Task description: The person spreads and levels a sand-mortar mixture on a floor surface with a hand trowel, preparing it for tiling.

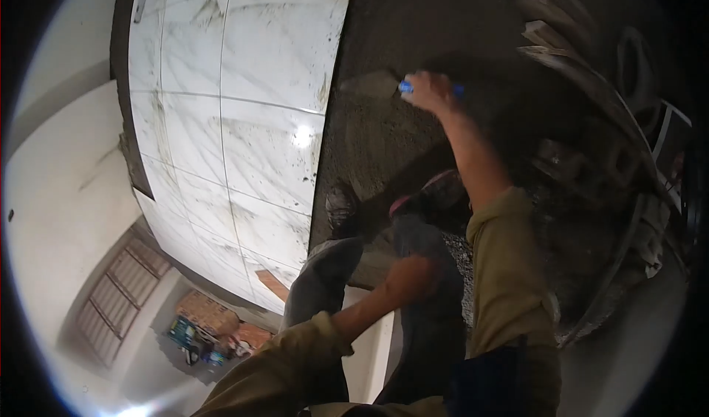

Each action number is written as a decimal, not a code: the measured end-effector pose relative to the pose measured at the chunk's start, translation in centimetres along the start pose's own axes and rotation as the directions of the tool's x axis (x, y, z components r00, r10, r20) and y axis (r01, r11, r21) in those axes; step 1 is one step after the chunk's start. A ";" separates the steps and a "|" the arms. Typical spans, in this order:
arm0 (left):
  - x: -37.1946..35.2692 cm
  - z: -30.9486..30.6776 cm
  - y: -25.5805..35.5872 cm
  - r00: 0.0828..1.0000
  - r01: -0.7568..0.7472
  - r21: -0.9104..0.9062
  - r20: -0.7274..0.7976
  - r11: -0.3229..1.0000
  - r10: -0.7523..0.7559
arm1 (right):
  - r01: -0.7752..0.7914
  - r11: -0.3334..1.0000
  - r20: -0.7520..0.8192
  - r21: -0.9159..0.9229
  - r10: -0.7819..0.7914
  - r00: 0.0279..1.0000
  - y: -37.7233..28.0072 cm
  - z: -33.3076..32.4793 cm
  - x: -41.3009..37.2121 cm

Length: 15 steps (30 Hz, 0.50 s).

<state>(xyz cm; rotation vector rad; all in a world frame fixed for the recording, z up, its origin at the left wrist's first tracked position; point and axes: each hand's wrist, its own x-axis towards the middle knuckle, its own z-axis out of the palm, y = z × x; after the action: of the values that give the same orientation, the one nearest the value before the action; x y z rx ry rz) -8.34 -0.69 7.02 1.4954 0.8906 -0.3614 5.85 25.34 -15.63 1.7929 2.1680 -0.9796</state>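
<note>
My right hand (430, 92) is closed round the blue handle of a trowel (371, 85). The trowel's blade points left over dark, wet-looking mortar (402, 29), near the edge of the laid tiles. White marble-patterned floor tiles (269, 62) with grey smears lie to the left, with thin joints between them. My left hand (413, 278) is by my right knee, apparently against the dark trouser leg; its fingers are blurred and partly hidden. My shoes (342, 206) stand on the mortar side.
Rubble and broken blocks (572, 162) lie in shadow at the right, with a curved strip (591, 92) and a tyre-like round object (639, 70). A brown board piece (273, 284) rests on the tiles. Cardboard boxes and assorted items (207, 328) sit beyond, near a barred window (124, 291).
</note>
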 end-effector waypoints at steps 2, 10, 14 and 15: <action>-0.8 -8.3 7.5 0.949 0.066 0.059 0.304 0.996 -0.080 | -0.113 0.992 -0.110 0.065 0.119 0.987 2.8 -2.4 2.2; 0.8 -11.0 13.1 0.921 -0.086 -0.081 0.373 0.993 0.110 | -0.152 0.975 -0.181 0.160 0.180 0.967 4.6 -4.8 0.7; 6.2 -11.3 7.6 0.930 -0.200 0.245 0.351 0.949 0.105 | -0.206 0.953 -0.172 0.222 0.246 0.954 7.1 -4.9 3.1; 6.1 -10.8 5.9 0.920 -0.108 0.209 0.391 0.972 0.019 | -0.280 0.884 -0.250 0.374 0.387 0.887 6.4 -3.7 2.7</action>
<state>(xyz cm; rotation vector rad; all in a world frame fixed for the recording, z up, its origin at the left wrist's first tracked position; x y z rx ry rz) -3.27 11.96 8.58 1.5841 0.4944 -0.7034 12.07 30.12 -16.60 2.5430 1.8177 -1.0730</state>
